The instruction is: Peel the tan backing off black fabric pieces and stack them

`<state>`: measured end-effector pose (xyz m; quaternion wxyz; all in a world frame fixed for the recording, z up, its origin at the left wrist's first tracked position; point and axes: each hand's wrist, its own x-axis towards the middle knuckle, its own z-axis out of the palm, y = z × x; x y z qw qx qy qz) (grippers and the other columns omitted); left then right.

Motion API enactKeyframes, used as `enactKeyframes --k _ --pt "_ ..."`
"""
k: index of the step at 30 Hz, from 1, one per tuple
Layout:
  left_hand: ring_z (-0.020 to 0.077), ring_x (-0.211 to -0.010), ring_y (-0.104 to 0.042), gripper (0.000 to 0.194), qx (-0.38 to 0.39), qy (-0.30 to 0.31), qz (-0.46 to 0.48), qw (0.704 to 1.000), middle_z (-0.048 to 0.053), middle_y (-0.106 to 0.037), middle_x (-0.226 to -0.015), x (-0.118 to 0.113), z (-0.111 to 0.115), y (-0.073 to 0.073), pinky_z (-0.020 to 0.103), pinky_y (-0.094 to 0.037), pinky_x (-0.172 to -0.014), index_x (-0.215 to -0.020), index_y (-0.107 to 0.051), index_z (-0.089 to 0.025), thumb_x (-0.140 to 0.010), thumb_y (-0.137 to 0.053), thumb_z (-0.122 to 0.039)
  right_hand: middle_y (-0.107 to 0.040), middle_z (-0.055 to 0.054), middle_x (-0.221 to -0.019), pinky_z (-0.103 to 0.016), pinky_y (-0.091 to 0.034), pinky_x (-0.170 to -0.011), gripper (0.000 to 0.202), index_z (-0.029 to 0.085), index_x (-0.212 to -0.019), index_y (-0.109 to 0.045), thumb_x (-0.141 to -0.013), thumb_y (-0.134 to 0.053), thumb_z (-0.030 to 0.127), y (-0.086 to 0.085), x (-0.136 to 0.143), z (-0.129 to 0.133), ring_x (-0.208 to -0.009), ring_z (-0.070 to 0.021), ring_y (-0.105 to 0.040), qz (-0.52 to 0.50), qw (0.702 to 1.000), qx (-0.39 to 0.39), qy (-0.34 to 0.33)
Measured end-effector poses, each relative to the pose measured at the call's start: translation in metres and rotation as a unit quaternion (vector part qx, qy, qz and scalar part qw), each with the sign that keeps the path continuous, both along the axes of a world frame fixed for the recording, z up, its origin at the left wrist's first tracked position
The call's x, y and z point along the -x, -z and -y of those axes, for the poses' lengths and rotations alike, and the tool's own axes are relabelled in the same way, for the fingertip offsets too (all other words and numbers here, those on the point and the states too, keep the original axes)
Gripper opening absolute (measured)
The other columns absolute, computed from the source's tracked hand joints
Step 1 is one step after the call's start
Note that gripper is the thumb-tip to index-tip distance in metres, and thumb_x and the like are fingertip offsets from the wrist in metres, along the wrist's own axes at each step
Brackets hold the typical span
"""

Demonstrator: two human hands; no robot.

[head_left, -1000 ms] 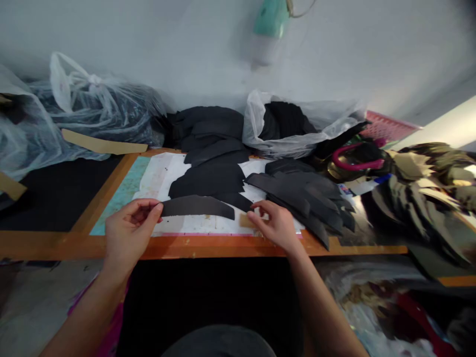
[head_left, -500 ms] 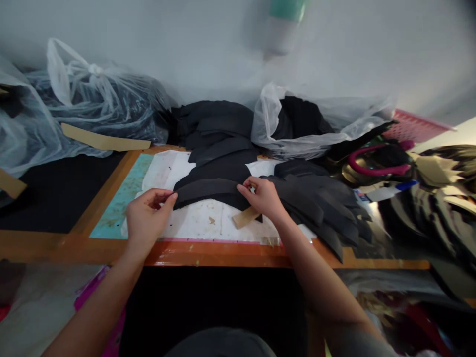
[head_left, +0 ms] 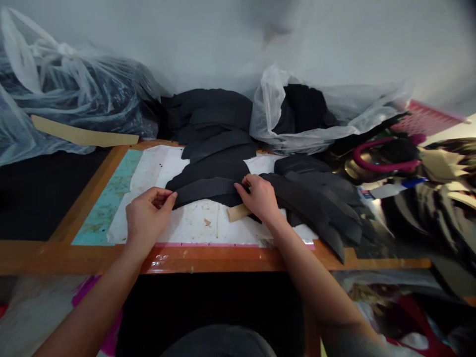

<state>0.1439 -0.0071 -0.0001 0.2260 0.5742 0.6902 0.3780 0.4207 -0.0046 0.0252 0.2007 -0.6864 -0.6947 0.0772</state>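
Note:
A curved dark strip [head_left: 206,191] of fabric-like material lies across the front of a row of overlapping black pieces [head_left: 211,171]. My left hand [head_left: 150,213] pinches its left end between thumb and fingertips. At the other end, my right hand [head_left: 258,196] grips the strip with thumb and bent fingers. Below the right hand, a tan strip [head_left: 238,213] pokes out, partly hidden by the hand. White paper [head_left: 193,228] with brown stains lies under the pieces. A fan of dark curved pieces [head_left: 316,198] spreads just right of my right hand.
Tied clear plastic bags [head_left: 96,94] of dark material stand at the back left, with a long tan strip [head_left: 82,134] before them. An open plastic bag [head_left: 267,114] sits behind. At right are a pink basket [head_left: 427,116], a magenta-handled tool [head_left: 386,161] and stacked pieces [head_left: 420,213].
The view has shifted slightly, so the bags and table edge sit differently in it. Both hands keep hold of the strip's ends, and the strip lies in nearly the same place.

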Motion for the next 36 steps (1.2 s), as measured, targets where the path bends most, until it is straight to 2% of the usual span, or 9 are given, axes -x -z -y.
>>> enactKeyframes --k 17,28,33,36 --pt "0.0181 -0.069 -0.066 0.021 -0.007 0.005 -0.082 0.997 0.0 -0.072 -0.075 -0.006 0.003 -0.004 0.03 -0.047 -0.071 -0.084 -0.072 -0.023 -0.081 -0.065 -0.043 -0.069 -0.007 -0.092 -0.028 -0.033 -0.064 0.016 0.018 -0.09 -0.063 -0.098 -0.061 0.031 -0.002 0.002 0.0 -0.078 -0.0193 -0.061 0.033 0.999 0.03 0.008" --pt "0.02 -0.072 -0.064 0.021 -0.028 0.039 -0.147 0.988 0.002 -0.07 -0.081 -0.008 0.007 0.003 0.031 -0.044 -0.07 -0.092 -0.068 -0.023 -0.086 -0.065 -0.042 -0.072 -0.007 -0.098 -0.029 -0.032 -0.061 0.018 0.019 -0.098 -0.065 -0.1 -0.06 0.036 -0.004 0.003 0.001 -0.079 -0.0209 -0.064 0.062 0.996 0.055 0.026" --pt "0.0221 -0.065 -0.059 0.025 0.001 0.032 -0.211 0.977 0.0 -0.058 -0.066 -0.01 0.007 0.002 0.031 -0.036 -0.062 -0.094 -0.066 -0.024 -0.088 -0.064 -0.048 -0.071 -0.005 -0.095 -0.03 -0.025 -0.055 0.023 0.021 -0.1 -0.064 -0.103 -0.057 0.043 -0.006 0.009 0.004 -0.074 -0.0211 -0.065 0.108 0.991 0.07 0.045" --pt "0.027 -0.071 -0.06 0.04 0.009 0.02 -0.238 0.971 0.003 -0.06 -0.069 -0.01 0.008 -0.002 0.035 -0.039 -0.065 -0.114 -0.064 -0.02 -0.089 -0.064 -0.051 -0.07 -0.006 -0.095 -0.03 -0.023 -0.053 0.026 0.021 -0.105 -0.063 -0.104 -0.054 0.045 -0.006 0.014 0.006 -0.072 -0.0215 -0.066 0.141 0.985 0.08 0.055"
